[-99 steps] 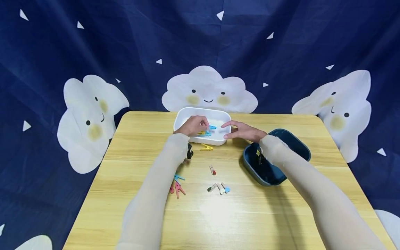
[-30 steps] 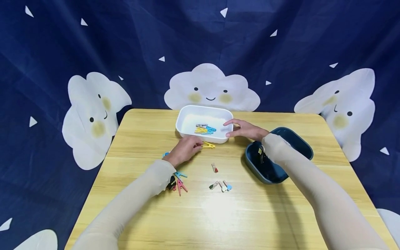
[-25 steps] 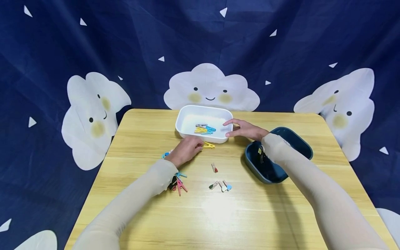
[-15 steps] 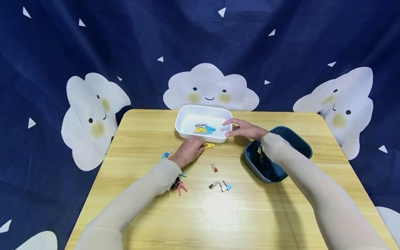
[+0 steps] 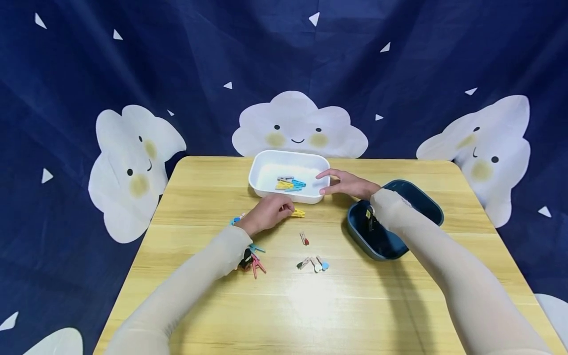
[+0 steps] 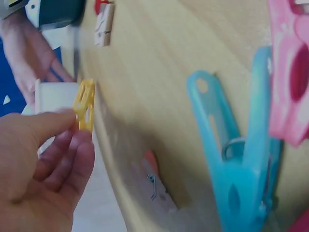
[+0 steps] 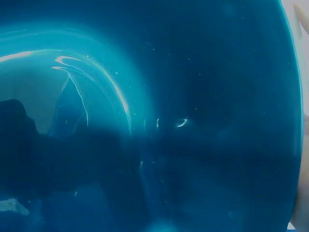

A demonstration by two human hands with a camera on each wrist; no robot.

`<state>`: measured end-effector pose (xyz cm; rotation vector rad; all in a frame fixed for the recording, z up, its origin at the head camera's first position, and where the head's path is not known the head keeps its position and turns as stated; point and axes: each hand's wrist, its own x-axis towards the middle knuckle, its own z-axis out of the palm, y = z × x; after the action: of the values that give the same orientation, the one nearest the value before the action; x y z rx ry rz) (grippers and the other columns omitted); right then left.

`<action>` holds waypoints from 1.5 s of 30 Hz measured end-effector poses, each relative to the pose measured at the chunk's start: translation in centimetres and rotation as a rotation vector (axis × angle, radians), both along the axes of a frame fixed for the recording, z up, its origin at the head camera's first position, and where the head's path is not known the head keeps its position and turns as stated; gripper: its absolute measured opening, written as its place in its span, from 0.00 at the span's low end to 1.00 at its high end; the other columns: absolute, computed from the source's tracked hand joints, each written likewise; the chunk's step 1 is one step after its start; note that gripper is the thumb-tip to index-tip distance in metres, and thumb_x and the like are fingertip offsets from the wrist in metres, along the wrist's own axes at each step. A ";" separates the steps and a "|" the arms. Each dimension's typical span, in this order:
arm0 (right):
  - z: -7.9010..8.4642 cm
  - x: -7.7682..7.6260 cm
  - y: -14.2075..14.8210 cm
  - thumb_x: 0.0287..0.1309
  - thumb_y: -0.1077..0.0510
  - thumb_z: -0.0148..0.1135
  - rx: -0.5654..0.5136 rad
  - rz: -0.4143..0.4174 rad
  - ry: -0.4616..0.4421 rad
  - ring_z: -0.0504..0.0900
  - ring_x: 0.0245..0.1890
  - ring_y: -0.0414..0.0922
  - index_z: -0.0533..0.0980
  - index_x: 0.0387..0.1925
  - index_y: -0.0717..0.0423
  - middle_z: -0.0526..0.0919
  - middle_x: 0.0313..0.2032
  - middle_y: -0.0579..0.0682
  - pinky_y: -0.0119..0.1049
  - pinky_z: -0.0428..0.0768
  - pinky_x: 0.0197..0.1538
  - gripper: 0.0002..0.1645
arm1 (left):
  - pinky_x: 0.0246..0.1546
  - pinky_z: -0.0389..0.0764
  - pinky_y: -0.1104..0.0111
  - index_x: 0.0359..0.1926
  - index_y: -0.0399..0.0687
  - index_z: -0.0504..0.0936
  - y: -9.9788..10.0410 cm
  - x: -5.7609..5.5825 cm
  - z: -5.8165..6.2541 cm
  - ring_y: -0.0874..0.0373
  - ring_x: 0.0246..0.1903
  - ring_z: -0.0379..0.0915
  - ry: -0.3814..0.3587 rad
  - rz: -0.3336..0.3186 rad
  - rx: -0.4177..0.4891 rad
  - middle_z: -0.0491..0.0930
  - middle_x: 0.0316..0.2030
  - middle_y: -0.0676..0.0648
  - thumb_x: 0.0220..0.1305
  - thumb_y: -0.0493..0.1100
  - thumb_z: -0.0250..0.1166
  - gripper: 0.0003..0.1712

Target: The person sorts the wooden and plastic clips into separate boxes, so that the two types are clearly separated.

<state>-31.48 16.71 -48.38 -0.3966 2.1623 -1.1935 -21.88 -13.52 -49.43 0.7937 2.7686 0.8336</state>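
Observation:
My left hand [image 5: 268,213] pinches a yellow clothespin [image 6: 85,104] between thumb and fingertips, just in front of the white plastic bin [image 5: 262,172]. In the left wrist view the clothespin's legs lie nearly together, pointing away from the fingertips. Inside the bin lie several clothespins: yellow [image 5: 284,185], blue [image 5: 298,183] and a small wooden one [image 5: 286,177]. My right hand [image 5: 348,185] rests at the bin's right end, thumb and index finger spread over the rim, holding no clothespin. The right wrist view shows mostly the dark blue basin's inside [image 7: 217,121].
A dark blue basin [image 5: 377,249] stands under my right forearm. Small wooden clothespins with a red heart [image 5: 304,239], a white heart [image 5: 317,266] and a blue heart [image 5: 325,266] lie mid-table. By my left wrist lie blue [image 6: 222,169] and pink clothespins [image 5: 256,266].
My left hand has come out of the bin to its front side and taken hold of the yellow clothespin, whose legs have drawn together. My right hand stays at the bin's right end.

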 end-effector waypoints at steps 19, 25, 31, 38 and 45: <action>0.3 0.3 -0.1 0.68 0.45 0.75 0.006 -0.002 0.016 0.52 0.85 0.63 0.71 0.76 0.47 0.51 0.86 0.55 0.68 0.48 0.85 0.40 | 0.43 0.80 0.62 0.53 0.49 0.89 -3.2 -3.2 4.8 0.53 0.39 0.81 -0.168 0.200 0.346 0.89 0.43 0.39 0.82 0.46 0.65 0.10; 0.1 0.3 -0.1 0.69 0.47 0.73 0.022 -0.005 0.021 0.52 0.85 0.62 0.72 0.75 0.45 0.52 0.86 0.54 0.68 0.46 0.85 0.37 | 0.44 0.79 0.63 0.52 0.49 0.88 -2.5 -5.5 4.1 0.52 0.39 0.80 -0.133 0.308 0.359 0.89 0.45 0.36 0.82 0.45 0.65 0.09; 0.0 0.2 -0.1 0.70 0.47 0.72 0.033 -0.004 0.014 0.52 0.85 0.63 0.72 0.75 0.44 0.51 0.86 0.54 0.69 0.46 0.84 0.36 | 0.45 0.80 0.64 0.51 0.50 0.88 -2.0 -7.3 3.0 0.53 0.40 0.80 -0.143 0.371 0.368 0.88 0.45 0.41 0.82 0.44 0.65 0.08; 0.1 0.2 -0.2 0.67 0.41 0.75 0.031 0.003 0.010 0.51 0.86 0.64 0.71 0.76 0.43 0.49 0.87 0.54 0.69 0.46 0.85 0.41 | 0.51 0.82 0.61 0.51 0.48 0.88 -2.0 -8.5 2.1 0.52 0.44 0.81 -0.146 0.412 0.312 0.88 0.48 0.45 0.83 0.43 0.63 0.08; 0.1 0.2 -0.1 0.68 0.45 0.74 0.005 0.005 0.016 0.50 0.86 0.64 0.70 0.77 0.48 0.50 0.87 0.55 0.68 0.47 0.85 0.41 | 0.60 0.80 0.56 0.53 0.45 0.88 -1.6 -9.5 1.7 0.50 0.51 0.80 -0.137 0.471 0.221 0.88 0.51 0.45 0.82 0.41 0.63 0.10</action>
<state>-31.26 16.61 -48.24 -0.4102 2.1760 -1.1854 -31.43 -15.16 -47.76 0.0902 2.8040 1.2350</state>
